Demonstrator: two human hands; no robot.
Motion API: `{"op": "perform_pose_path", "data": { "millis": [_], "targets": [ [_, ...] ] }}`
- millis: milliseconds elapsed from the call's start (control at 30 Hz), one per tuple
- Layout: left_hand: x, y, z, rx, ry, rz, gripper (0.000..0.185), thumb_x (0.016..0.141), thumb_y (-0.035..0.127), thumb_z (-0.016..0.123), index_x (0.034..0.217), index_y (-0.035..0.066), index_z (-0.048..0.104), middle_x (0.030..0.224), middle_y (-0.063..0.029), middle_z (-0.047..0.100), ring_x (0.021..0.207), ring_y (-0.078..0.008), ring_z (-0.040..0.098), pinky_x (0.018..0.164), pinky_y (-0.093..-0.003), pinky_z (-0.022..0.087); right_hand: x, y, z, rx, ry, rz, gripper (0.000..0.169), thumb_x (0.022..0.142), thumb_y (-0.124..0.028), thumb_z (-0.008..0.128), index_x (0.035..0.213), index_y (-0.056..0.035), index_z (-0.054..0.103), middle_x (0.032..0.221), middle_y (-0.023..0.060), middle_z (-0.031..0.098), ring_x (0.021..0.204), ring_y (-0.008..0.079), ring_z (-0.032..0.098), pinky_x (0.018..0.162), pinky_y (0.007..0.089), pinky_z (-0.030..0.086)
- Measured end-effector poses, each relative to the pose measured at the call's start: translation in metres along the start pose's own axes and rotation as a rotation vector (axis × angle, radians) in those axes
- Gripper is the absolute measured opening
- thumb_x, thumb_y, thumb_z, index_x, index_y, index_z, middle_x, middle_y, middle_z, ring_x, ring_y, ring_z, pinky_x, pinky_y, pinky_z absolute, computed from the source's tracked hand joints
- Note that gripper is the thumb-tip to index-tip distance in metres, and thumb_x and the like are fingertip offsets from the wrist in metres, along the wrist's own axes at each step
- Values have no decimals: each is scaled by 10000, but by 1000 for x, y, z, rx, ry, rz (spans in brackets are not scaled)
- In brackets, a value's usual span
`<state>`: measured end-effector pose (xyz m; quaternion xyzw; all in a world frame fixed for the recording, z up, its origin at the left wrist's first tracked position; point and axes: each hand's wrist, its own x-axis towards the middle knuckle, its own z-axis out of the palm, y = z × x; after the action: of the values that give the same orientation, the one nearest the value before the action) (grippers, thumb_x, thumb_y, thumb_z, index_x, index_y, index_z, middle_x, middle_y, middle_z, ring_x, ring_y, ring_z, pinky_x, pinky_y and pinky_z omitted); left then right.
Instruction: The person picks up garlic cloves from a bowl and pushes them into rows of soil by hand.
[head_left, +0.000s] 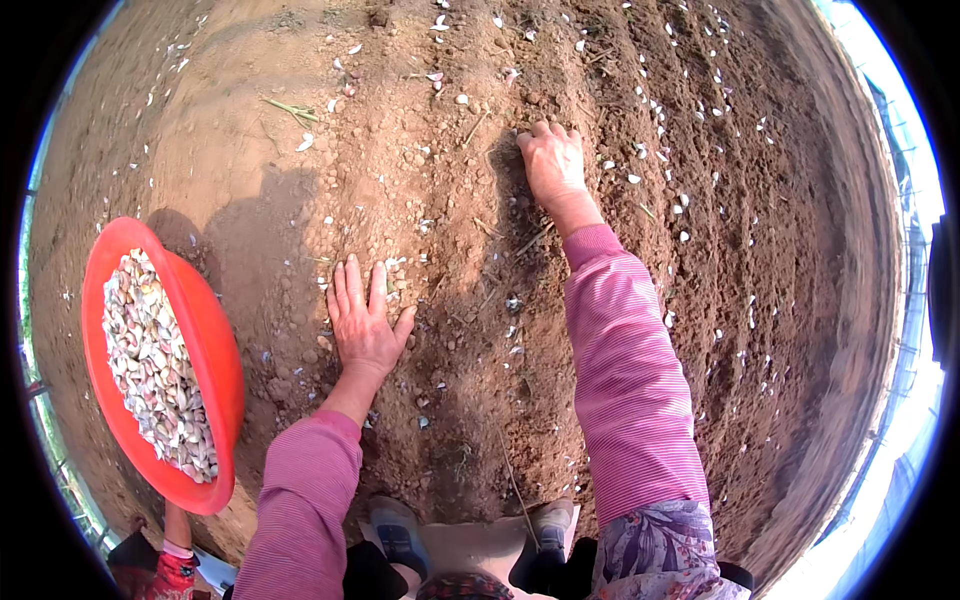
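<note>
My left hand lies palm down on the brown soil, its fingers spread and nothing held. Farther forward and to the right, my right hand reaches to the soil with curled fingers; the fingertips are hidden, so whether they hold something cannot be told. Garlic cloves lie scattered in rows to the right of that hand, and a few more rest ahead of both hands. At the left stands a red plastic basin, tilted in the view, holding a heap of garlic cloves.
Another person's hand and red sleeve show below the basin. My shoes are at the bottom, beside a pale flat sheet. Green stalks and dry stems lie on the soil. Translucent sheeting borders the far right.
</note>
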<state>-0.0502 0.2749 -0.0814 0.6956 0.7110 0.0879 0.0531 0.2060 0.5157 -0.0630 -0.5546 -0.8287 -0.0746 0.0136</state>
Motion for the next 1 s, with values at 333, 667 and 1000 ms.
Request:
{"op": "perform_pose_path", "data": {
  "millis": [333, 667, 1000],
  "targets": [
    [-2, 0, 0, -14, 10, -2, 810, 796, 422, 702, 1469, 85, 403, 1553, -262, 258, 1424, -453, 242, 1166, -570, 188, -26, -12, 0, 640, 228, 223, 139, 803, -135, 728, 901, -47, 685, 869, 144, 670, 833, 338, 662, 763, 442, 529],
    [1, 4, 5, 4, 29, 29, 823, 793, 416, 712, 1475, 88, 387, 1558, -268, 245, 1424, -456, 242, 1167, -566, 195, -19, -31, 18, 70, 92, 42, 116, 853, -123, 589, 929, -81, 665, 908, 82, 649, 904, 258, 629, 788, 406, 471],
    [5, 11, 3, 41, -10, 34, 830, 832, 388, 685, 1515, 88, 323, 1576, -250, 221, 1448, -436, 220, 1172, -551, 192, 2, 54, 9, 112, 167, 118, 123, 897, -174, 656, 977, -121, 733, 893, 104, 626, 892, 269, 621, 808, 402, 511]
  ]
}}
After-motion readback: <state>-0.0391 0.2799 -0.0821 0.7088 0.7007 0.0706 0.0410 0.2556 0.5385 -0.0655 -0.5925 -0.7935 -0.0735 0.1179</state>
